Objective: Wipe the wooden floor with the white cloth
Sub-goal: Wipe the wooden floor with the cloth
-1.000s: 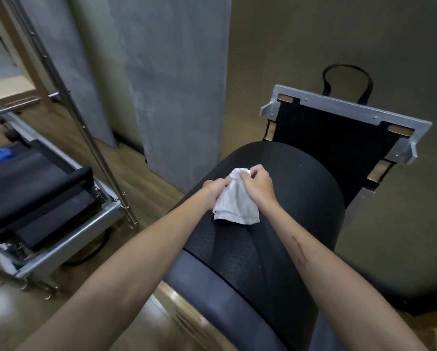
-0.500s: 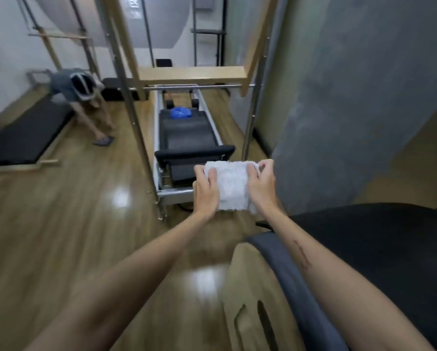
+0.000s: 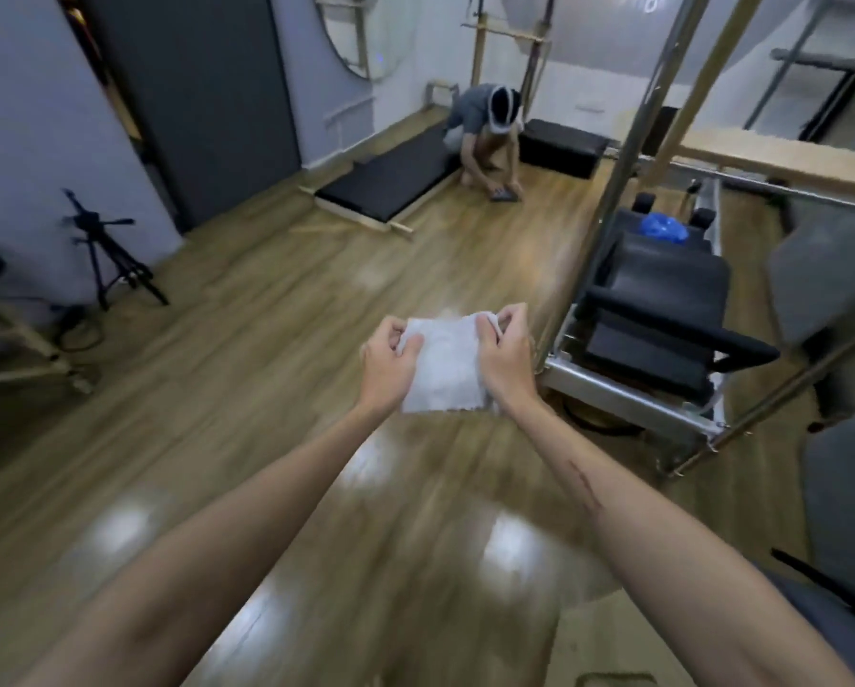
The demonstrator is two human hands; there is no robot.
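A white cloth (image 3: 445, 369) hangs spread in the air between both my hands, in the middle of the view above the floor. My left hand (image 3: 388, 361) pinches its upper left edge. My right hand (image 3: 507, 357) pinches its upper right corner, fingers curled over the fabric. The glossy wooden floor (image 3: 277, 428) stretches below and ahead, with bright light reflections near my forearms. The cloth does not touch the floor.
A metal-framed exercise machine with black pads (image 3: 658, 319) stands close on the right. A tripod (image 3: 103, 255) stands at the left wall. Far ahead a person (image 3: 490, 126) crouches beside a black mat (image 3: 391, 181). A dark padded barrel (image 3: 837, 562) sits at the lower right.
My view has swung left from the black barrel to the open floor. Both hands have stretched the bunched cloth out flat between them.
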